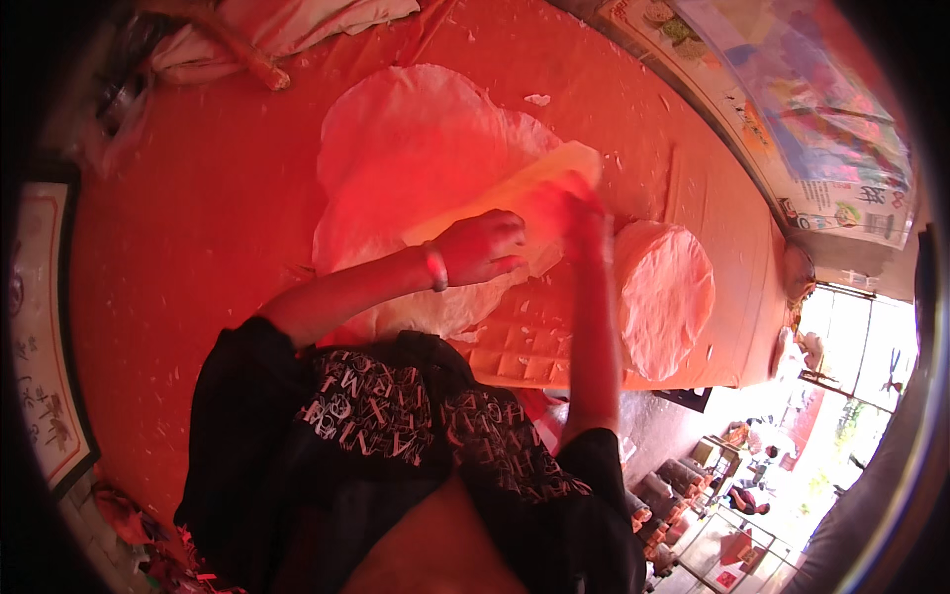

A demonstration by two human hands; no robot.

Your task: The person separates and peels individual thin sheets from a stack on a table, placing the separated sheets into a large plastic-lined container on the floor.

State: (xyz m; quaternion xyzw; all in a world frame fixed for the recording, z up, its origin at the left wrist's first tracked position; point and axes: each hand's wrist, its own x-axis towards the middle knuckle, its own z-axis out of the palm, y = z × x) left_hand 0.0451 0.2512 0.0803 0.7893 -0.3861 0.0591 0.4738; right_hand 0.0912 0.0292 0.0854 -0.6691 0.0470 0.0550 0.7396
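Thin, pale round sheets (pixel 415 141), perhaps of dough, lie overlapping on a red covering in front of me. Across them runs a lighter folded sheet (pixel 475 200), slanting up to the right. My left hand (pixel 482 249), with a bracelet at the wrist, hovers at or just over this fold; its fingers are curled and apart from the thumb, with nothing seen between them. Blurred by motion, my right hand (pixel 579 211) is over the right end of the fold; whether it grips the sheet is unclear. A thick stack of round sheets (pixel 668 301) is beside my right forearm.
The red covering (pixel 193 223) bears small pale scraps. A wooden stick (pixel 252 56) and a pale cloth (pixel 334 22) lie at the upper left. On the left is a framed panel with writing (pixel 44 319). Several people (pixel 749 497) are far off at the lower right, near a bright opening.
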